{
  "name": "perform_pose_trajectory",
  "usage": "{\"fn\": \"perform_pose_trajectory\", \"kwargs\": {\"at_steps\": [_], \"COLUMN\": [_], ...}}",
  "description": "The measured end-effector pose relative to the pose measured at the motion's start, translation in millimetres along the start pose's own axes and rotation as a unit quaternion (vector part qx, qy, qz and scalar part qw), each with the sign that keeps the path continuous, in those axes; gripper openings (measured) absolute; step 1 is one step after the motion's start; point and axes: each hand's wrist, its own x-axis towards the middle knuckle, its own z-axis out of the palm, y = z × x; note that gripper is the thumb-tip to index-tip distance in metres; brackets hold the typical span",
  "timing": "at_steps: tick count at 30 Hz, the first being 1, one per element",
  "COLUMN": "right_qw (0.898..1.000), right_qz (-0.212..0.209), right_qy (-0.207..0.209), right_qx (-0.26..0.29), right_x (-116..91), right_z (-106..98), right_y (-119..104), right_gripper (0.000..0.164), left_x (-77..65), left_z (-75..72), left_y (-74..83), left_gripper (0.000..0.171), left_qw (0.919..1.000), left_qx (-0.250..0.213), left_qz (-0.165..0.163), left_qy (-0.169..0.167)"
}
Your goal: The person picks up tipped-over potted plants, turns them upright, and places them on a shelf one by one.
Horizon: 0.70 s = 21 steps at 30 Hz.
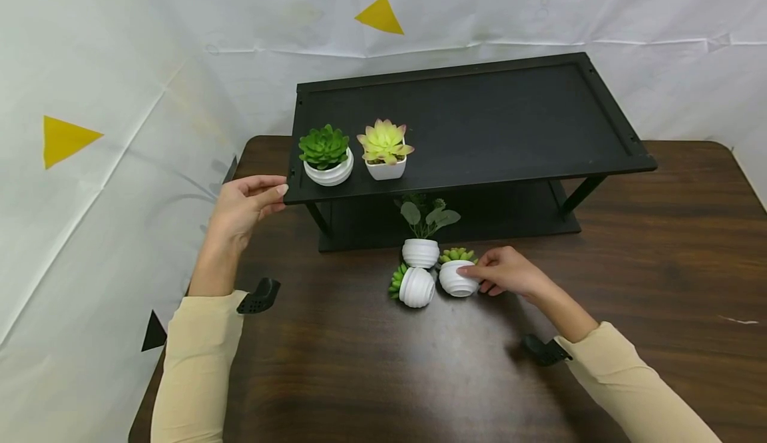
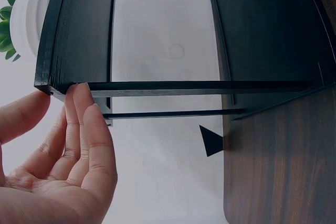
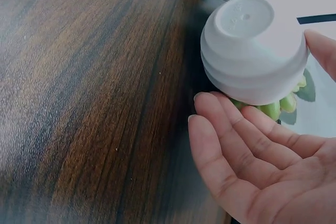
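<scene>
My left hand point(image 1: 242, 206) pinches the front left corner of a black two-tier shelf point(image 1: 497, 116), thumb against the edge and fingertips underneath. In the left wrist view the fingers point(image 2: 97, 135) meet the corner beside a post. My right hand point(image 1: 506, 271) holds a succulent in a round white pot point(image 1: 458, 280), thumb on one side and fingers on the other. The pot is tilted, its base facing me. Left of it, another white-potted succulent point(image 1: 417, 288) lies on its side. Just behind stands a white pot with leafy stems point(image 1: 421, 253), upright.
On the top tier, toward the left, sit a green succulent point(image 1: 328, 170) in a round white pot and a pale yellow-green succulent point(image 1: 385, 146) in a square one. The shelf stands on a dark wooden table point(image 1: 359, 370). White sheeting point(image 1: 509, 3) hangs behind and at left.
</scene>
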Motion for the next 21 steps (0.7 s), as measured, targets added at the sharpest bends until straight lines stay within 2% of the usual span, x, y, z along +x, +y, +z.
{"fn": "perform_pose_trajectory", "kwargs": {"at_steps": [16,21], "right_qw": [1.0,1.0], "right_qz": [-0.011,-0.013], "right_qy": [-0.007,0.002], "right_qx": [0.005,0.003], "right_x": [4.0,2.8], "right_z": [2.6,1.6], "right_y": [0.8,1.5], "right_gripper": [0.039,0.044], "left_x": [-0.1,-0.1], "left_z": [0.3,0.8], "left_y": [1.2,1.3], "left_gripper": [0.034,0.035], "left_qw": [1.0,0.9999], "left_qx": [0.005,0.011], "left_qz": [-0.006,-0.012], "left_qy": [0.003,0.006]}}
